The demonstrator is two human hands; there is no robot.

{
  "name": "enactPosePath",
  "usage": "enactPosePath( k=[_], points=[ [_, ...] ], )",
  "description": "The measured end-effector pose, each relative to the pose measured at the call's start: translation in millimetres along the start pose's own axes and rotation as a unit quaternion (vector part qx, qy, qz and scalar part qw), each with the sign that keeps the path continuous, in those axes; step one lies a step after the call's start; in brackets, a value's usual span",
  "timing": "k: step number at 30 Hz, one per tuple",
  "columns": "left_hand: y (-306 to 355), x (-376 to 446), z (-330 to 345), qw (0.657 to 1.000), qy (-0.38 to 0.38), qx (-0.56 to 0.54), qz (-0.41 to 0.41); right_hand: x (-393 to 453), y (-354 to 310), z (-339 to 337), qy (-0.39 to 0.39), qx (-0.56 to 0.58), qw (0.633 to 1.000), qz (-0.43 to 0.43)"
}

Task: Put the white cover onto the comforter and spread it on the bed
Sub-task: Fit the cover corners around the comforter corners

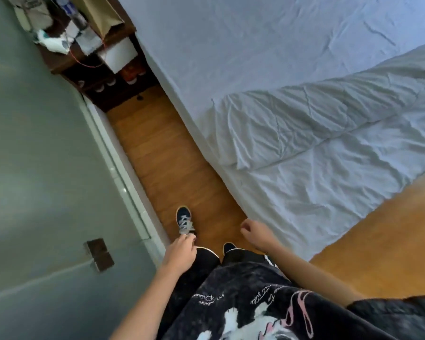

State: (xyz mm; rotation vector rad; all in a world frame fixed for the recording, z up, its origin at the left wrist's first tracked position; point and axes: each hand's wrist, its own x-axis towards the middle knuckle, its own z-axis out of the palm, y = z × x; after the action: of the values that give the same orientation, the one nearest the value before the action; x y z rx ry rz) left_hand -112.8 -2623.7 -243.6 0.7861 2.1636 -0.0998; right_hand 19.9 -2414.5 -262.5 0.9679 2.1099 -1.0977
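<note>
Fingers loosely curled on left hand [180,251] and right hand [254,233], holding nothing | comforter [317,123] folded on bed [231,45], well apart | likely soft, bulky, light; take corners

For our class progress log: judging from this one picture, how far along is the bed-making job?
Done, apparently: a white comforter lies folded on the bed; whether it is already in its cover cannot be told. In hand: nothing; the left hand and right hand hang free beside the bed. Left: spreading it, since the bed's far part is bare sheet.
</note>
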Motion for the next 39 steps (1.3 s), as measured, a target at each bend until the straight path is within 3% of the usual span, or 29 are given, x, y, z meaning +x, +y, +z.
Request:
enactPosePath(
  k=[7,14,17,20,23,25,27,32,36,39],
  points=[
    [-29,145,-133,0.988,-0.029,0.098,0.113,75,-44,-33,0.112,0.172,0.962,0.179],
    [26,277,-241,0.956,-0.052,0.195,0.214,146,-75,-75,0.228,0.354,0.864,0.275],
    [76,348,-259,0.944,-0.037,0.186,0.269,196,-65,-88,0.288,0.463,0.775,0.32],
    [135,423,-271,0.939,0.024,0.155,0.306,253,-42,-106,0.358,0.531,0.678,0.361],
    [188,482,-279,0.905,0.084,0.141,0.393,293,-17,-120,0.419,0.61,0.544,0.396],
    [216,514,-278,0.866,0.076,0.174,0.463,312,-3,-127,0.436,0.679,0.459,0.371],
    [239,538,-272,0.86,0.034,0.184,0.474,324,6,-127,0.445,0.73,0.403,0.327],
    [266,583,-268,0.913,-0.062,0.109,0.389,348,11,-117,0.448,0.792,0.347,0.227],
    [275,613,-286,0.922,-0.148,0.151,0.324,383,-15,-137,0.459,0.793,0.367,0.161],
    [277,630,-305,0.92,-0.193,0.085,0.33,404,-40,-163,0.476,0.783,0.372,0.148]
  ],
)
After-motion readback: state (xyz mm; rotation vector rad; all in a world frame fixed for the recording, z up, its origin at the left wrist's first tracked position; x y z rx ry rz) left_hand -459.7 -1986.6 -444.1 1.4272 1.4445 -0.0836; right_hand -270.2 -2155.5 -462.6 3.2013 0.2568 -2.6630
